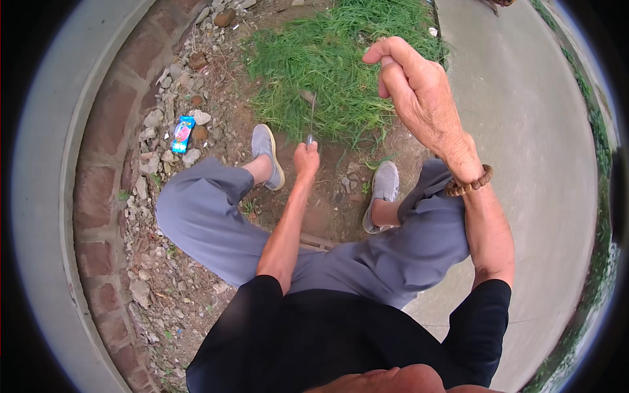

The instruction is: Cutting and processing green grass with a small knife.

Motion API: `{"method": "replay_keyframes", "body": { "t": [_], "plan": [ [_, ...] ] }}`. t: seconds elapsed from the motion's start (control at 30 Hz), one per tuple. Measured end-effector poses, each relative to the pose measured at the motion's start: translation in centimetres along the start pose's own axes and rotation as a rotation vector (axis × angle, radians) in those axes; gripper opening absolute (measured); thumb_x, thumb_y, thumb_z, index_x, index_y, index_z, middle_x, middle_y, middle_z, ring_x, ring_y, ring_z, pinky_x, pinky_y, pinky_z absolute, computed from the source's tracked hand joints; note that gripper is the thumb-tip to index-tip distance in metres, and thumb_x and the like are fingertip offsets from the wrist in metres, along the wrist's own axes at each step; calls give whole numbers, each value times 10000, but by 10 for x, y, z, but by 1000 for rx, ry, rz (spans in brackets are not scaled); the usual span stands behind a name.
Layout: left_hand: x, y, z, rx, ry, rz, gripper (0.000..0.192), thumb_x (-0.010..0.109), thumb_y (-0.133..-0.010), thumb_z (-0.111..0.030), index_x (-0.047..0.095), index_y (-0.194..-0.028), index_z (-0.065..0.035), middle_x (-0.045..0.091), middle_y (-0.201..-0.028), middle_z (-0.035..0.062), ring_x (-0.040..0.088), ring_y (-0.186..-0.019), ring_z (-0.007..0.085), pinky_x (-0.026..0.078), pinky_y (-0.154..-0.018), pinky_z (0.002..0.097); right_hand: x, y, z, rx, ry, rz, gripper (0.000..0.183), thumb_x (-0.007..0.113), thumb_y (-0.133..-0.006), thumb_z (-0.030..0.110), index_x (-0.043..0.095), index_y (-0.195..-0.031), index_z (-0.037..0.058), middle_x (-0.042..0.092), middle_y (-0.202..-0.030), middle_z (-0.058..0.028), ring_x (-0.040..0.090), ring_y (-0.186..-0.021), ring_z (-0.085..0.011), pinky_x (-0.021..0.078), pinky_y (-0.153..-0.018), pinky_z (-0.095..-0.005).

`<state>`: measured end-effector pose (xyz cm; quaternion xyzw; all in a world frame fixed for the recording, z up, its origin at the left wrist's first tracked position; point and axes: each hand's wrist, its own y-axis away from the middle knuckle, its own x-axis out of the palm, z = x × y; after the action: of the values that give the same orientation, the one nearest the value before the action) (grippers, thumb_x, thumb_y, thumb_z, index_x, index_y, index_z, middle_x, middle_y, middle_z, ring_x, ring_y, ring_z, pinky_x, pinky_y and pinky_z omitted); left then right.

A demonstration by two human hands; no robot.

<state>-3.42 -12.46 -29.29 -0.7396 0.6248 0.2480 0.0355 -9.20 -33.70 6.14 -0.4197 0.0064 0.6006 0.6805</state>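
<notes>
My left hand (pixel 307 159) grips the handle end of a sickle-like hand tool (pixel 312 118) between my feet. Its thin metal shaft points away from me, and a short blade at the far end lies against a heap of cut green grass (pixel 334 73). Grass blades partly cover that end, so its full shape is unclear. Raised over the right side of the heap, my right hand (pixel 417 88) has its fingers curled in, and I see nothing held in it. A brown bead bracelet (pixel 469 182) circles the right wrist.
My grey shoes (pixel 268 152) stand apart on bare soil, in front of a low wooden seat (pixel 314 241) mostly hidden beneath me. Stones and rubble (pixel 152 118) with a blue wrapper (pixel 183 133) lie left, along a brick edging (pixel 98 196). Concrete paving (pixel 530 162) runs along the right.
</notes>
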Motion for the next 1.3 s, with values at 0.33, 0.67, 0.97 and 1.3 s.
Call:
{"method": "replay_keyframes", "body": {
  "t": [0.33, 0.67, 0.97, 1.3],
  "plan": [
    [23, -24, -42, 314, -11, 18, 281, 573, -930, -275, 548, -905, 3, 595, -716, 118, 607, -707, 240, 464, -653, 408, -2, 0, 7, -12, 10, -12, 113, 503, -929, 41, 594, -996, 32, 443, -540, -118, 516, -498, -272, 406, -514, -384],
    [33, 40, 47, 41, -344, 220, 335, 537, -913, -319, 562, -1015, -1, 644, -963, 275, 591, -985, 480, 447, -831, 526, -2, 4, -4, -17, 44, -23, 104, 514, -919, 46, 602, -974, 37, 441, -529, -117, 516, -478, -284, 404, -498, -393],
    [44, 7, -33, -276, 499, 439, 208, 557, -959, -251, 530, -870, -65, 485, -618, 13, 381, -389, 94, 268, -348, 305, 1, 1, 4, -4, 13, -14, 109, 516, -917, 43, 608, -977, 35, 450, -535, -117, 526, -495, -274, 408, -503, -387],
    [45, -28, -63, 351, -74, 180, 300, 546, -929, -289, 603, -989, -1, 624, -764, 176, 611, -714, 299, 455, -673, 430, -2, 4, 0, 22, 17, 22, 98, 531, -907, 36, 607, -967, 31, 452, -536, -118, 542, -504, -277, 416, -510, -388]
  ]
}}
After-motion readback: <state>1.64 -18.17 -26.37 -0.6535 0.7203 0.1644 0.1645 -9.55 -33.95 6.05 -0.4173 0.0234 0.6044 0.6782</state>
